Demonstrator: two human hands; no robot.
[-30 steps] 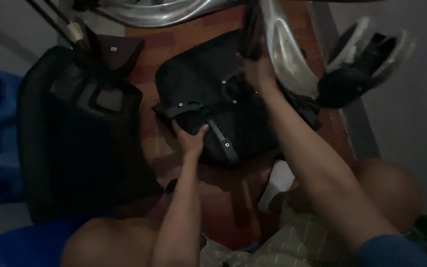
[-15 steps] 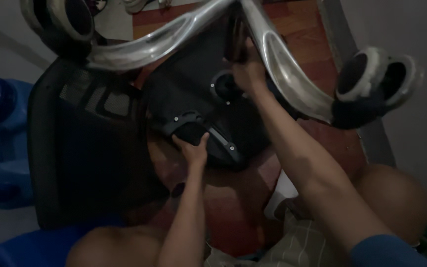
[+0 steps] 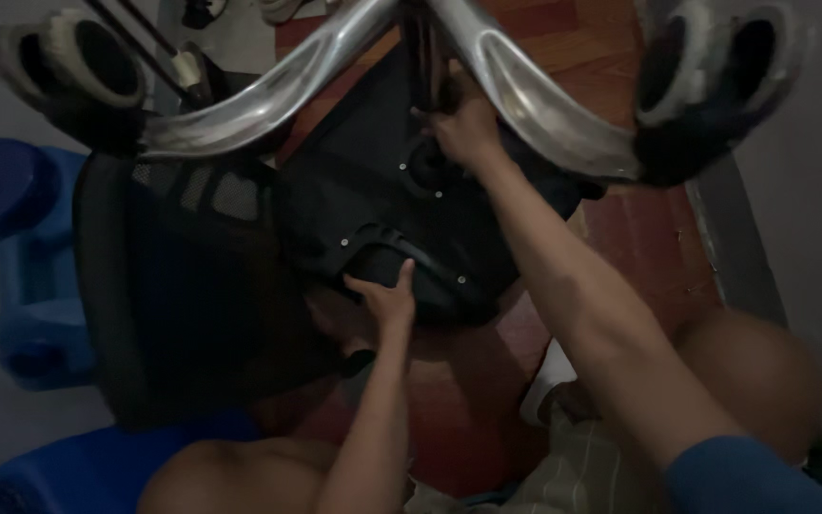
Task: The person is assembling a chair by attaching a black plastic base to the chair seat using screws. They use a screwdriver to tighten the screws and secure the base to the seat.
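Observation:
An office chair lies overturned on a red-brown wooden floor. Its black seat underside faces me, and the black mesh backrest lies at left. The silver star base with black castors rises toward the camera. My left hand grips the curved black plastic bracket under the seat. My right hand is closed around the central column where the base meets the seat; its fingers are partly hidden by a silver leg.
A blue plastic stool stands at left, with another blue surface at the bottom left. A second castor sits at top left. My bare knees and striped shorts fill the bottom. A grey wall strip runs down the right.
The chair's base and castors have swung closer and higher in view. My right hand has stayed at the central column, and my left hand has stayed on the bracket.

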